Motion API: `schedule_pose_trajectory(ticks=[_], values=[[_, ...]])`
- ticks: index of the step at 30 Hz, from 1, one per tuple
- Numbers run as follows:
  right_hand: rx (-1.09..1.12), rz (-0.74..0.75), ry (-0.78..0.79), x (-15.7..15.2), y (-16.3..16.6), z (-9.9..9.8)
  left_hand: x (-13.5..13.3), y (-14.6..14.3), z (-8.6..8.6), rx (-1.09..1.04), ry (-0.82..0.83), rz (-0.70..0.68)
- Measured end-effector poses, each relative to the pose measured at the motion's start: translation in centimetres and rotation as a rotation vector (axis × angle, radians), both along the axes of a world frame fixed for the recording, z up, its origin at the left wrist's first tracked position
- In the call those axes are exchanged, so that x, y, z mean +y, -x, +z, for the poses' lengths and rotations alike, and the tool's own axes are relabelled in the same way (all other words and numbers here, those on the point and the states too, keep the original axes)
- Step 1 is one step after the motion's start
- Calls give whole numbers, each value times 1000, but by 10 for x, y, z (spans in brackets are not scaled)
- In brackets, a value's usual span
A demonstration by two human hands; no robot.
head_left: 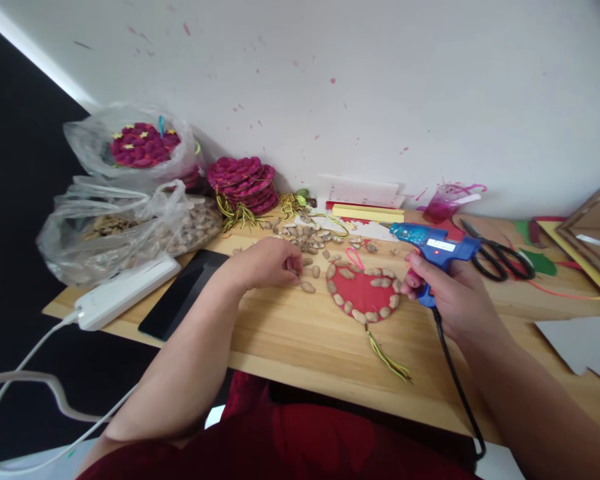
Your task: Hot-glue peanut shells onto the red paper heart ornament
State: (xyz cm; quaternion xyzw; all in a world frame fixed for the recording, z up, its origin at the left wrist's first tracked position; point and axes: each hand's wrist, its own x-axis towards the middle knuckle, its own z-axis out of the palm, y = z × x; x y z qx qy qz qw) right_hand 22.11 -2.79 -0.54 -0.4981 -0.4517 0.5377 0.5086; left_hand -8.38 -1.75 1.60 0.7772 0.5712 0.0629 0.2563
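My right hand [447, 290] is wrapped round the handle of a blue glue gun [433, 247], its nozzle pointing left and its black cord hanging down. Left of it, a red heart-shaped piece [363, 293] lies flat on the table, edged with peanuts; a few more peanuts lie on its upper part. It has a pink loop [354, 257] at the top and a yellow-green tassel [389, 357] at the bottom. My left hand [273, 261] is closed in a pinch beside loose peanuts [308, 287], with a peanut partly hidden at its fingertips.
A peanut pile [305, 235] lies behind. At left are plastic bags [125, 227], a white power strip [127, 293] and a dark tablet [183, 293]. Stacked magenta pieces [243, 183] stand near the wall. Black-handled scissors [500, 257], a pink-stained cup [440, 203] and cardboard [595, 223] are at right.
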Motion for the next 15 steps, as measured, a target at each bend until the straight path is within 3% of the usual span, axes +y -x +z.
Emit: schedule_pose_trajectory(ticks=[15], values=[[12, 8, 12, 1, -1, -2, -1, -2, 3, -92, -86, 82]])
